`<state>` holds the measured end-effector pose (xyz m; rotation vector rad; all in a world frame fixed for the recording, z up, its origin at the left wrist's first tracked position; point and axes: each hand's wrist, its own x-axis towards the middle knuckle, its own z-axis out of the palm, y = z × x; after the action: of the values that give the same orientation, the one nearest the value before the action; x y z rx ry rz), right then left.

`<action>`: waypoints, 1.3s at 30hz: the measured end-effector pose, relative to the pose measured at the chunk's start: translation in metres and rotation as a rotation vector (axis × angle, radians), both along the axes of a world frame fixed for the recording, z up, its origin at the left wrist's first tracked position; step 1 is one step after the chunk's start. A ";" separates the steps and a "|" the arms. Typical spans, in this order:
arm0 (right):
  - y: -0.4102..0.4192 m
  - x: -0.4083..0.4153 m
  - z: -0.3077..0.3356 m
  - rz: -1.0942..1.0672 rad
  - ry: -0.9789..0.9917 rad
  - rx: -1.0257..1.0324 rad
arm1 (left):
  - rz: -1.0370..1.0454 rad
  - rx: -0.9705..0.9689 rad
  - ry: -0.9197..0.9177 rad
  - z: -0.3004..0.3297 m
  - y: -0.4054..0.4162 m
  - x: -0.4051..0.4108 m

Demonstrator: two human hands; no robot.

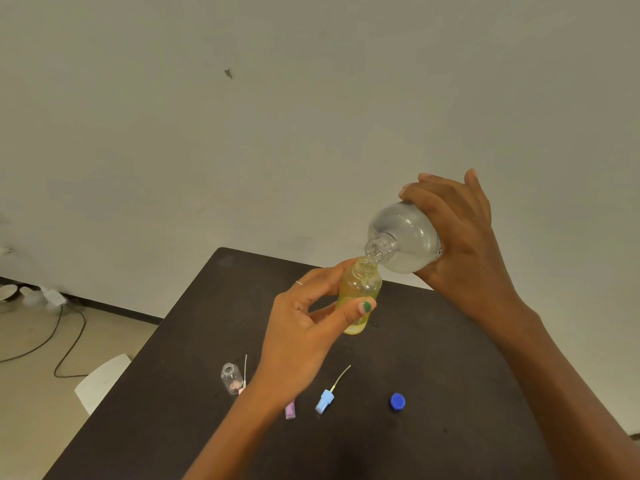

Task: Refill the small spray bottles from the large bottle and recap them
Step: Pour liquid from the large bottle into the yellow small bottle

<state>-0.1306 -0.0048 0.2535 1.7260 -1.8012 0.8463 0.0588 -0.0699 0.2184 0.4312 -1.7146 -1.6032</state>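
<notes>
Left thumb (360, 311) and fingers pinch round the small yellow bottle (360, 292), holding it up over the dark table (450, 358), neck open and tipped a little to the right. The right hand (460, 237) wraps its fingers round the big clear bottle (405, 237), tilted mouth-down so its neck sits right at the yellow one's mouth. On the table below: a blue cap (397, 401) to the right, a light blue spray top (325, 400) with its tube lying flat, a pink piece (290, 410) half hidden by the left wrist, and a small clear bottle (231, 377), uncapped, further left. A white chair (100, 382) stands off the table's left edge
</notes>
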 end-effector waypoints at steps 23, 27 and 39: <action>0.000 -0.001 0.000 -0.009 0.008 -0.002 | -0.003 -0.002 0.007 0.002 0.001 -0.001; 0.000 0.000 0.001 -0.006 0.004 -0.004 | -0.005 -0.001 0.010 0.002 0.001 -0.001; 0.000 0.000 0.001 -0.003 0.017 -0.005 | 0.004 -0.012 0.009 0.003 0.002 0.000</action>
<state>-0.1309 -0.0047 0.2546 1.7214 -1.7889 0.8316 0.0587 -0.0681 0.2209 0.4208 -1.7150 -1.5894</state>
